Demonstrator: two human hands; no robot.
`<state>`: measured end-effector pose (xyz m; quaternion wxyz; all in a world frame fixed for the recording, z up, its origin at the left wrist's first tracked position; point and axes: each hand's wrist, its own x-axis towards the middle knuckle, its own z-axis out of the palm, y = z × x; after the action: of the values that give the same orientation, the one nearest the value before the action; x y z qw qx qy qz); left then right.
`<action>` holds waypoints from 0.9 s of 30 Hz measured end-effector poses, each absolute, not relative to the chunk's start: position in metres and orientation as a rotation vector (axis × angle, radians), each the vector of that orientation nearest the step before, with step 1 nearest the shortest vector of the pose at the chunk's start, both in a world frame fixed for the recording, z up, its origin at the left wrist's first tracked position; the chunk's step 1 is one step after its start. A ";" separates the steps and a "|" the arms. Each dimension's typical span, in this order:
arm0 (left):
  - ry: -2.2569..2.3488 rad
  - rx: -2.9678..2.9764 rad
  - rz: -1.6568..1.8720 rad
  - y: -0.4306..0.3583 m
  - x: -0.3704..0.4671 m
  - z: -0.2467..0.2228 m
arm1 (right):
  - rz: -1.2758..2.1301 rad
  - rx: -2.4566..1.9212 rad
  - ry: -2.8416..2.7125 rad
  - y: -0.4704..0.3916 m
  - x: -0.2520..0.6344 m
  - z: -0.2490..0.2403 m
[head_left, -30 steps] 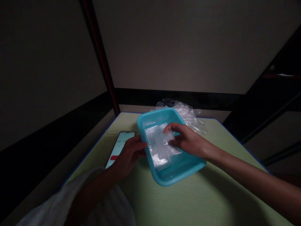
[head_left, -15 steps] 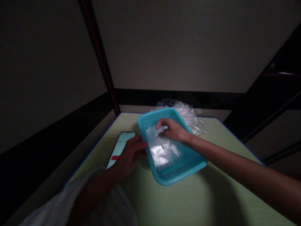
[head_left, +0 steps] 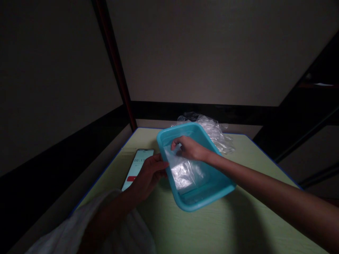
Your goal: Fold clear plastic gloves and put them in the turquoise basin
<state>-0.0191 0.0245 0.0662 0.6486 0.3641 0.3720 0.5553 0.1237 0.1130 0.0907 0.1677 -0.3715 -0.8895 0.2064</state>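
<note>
A turquoise plastic basin (head_left: 212, 203) is tilted above the table, and my left hand (head_left: 152, 173) grips its left rim between thumb and fingers. Inside it lies a clear plastic bag (head_left: 182, 174), flat and shiny against the bottom. My right hand (head_left: 189, 148) reaches into the basin from the right. Its thumb and forefinger curl toward each other over the upper part of the bag. Whether they pinch the plastic cannot be made out.
A phone (head_left: 137, 164) showing a running timer lies left of the basin, partly covered by my left hand. Crumpled clear plastic (head_left: 214, 130) sits behind the basin on the pale green table (head_left: 201, 233). A wall (head_left: 196, 53) rises behind the table.
My right hand has shifted slightly left over the plastic bag, toward the basin's left wall. My left hand keeps its grip on the rim. The whole view has shifted a little.
</note>
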 end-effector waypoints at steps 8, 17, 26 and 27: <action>0.849 0.821 1.263 0.023 -0.018 0.068 | 0.400 -1.027 -2.670 0.110 0.125 0.088; 0.835 0.831 1.263 0.023 -0.019 0.067 | 0.189 -1.139 -2.770 0.092 0.125 0.106; 0.867 0.803 1.277 0.024 -0.019 0.066 | -0.145 -1.180 -2.872 0.083 0.131 0.131; 0.868 0.806 1.277 0.024 -0.019 0.065 | -0.139 -1.189 -2.861 0.083 0.133 0.134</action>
<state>-0.0185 0.0239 0.0653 0.6443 0.3538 0.3812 0.5607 0.1330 0.0827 0.1341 0.0200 -0.3833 -0.9223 -0.0447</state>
